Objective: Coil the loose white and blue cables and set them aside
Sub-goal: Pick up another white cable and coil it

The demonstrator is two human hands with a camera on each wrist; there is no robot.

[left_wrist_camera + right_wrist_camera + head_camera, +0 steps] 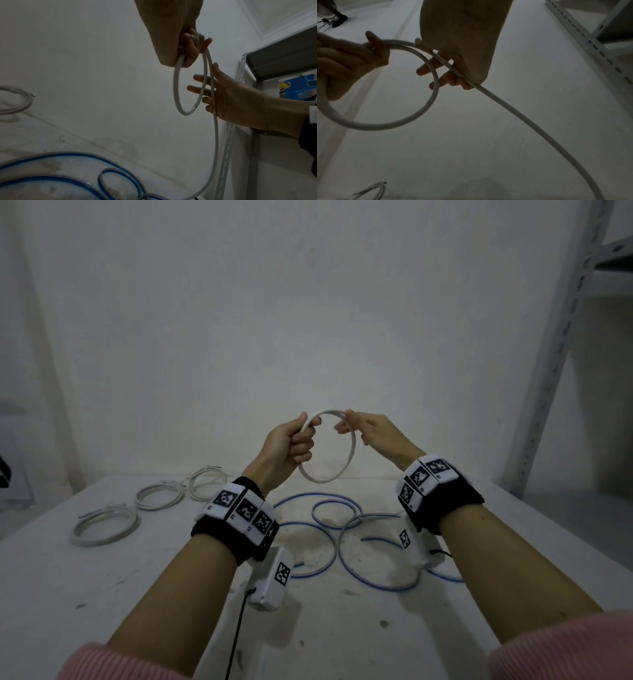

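Observation:
My left hand point(294, 440) grips a white cable point(351, 457) in a fist, holding one round loop of it above the table. My right hand point(370, 429) is just to the right at the same height. The cable's trailing length point(522, 117) runs between its thumb and loosely curled fingers, then drops toward the table. In the left wrist view the loop point(175, 86) hangs from my left hand point(188, 44) beside my right hand point(231, 102). Loose blue cables point(318, 529) sprawl in wide rings on the table under both wrists. Three coiled white cables point(106, 525) lie in a row at the back left.
The white table point(102, 594) is stained and stands against a plain wall. A grey metal shelf rack point(555, 354) rises at the right, with a blue package point(298, 89) on a shelf. A black cord point(239, 628) hangs from my left wrist camera.

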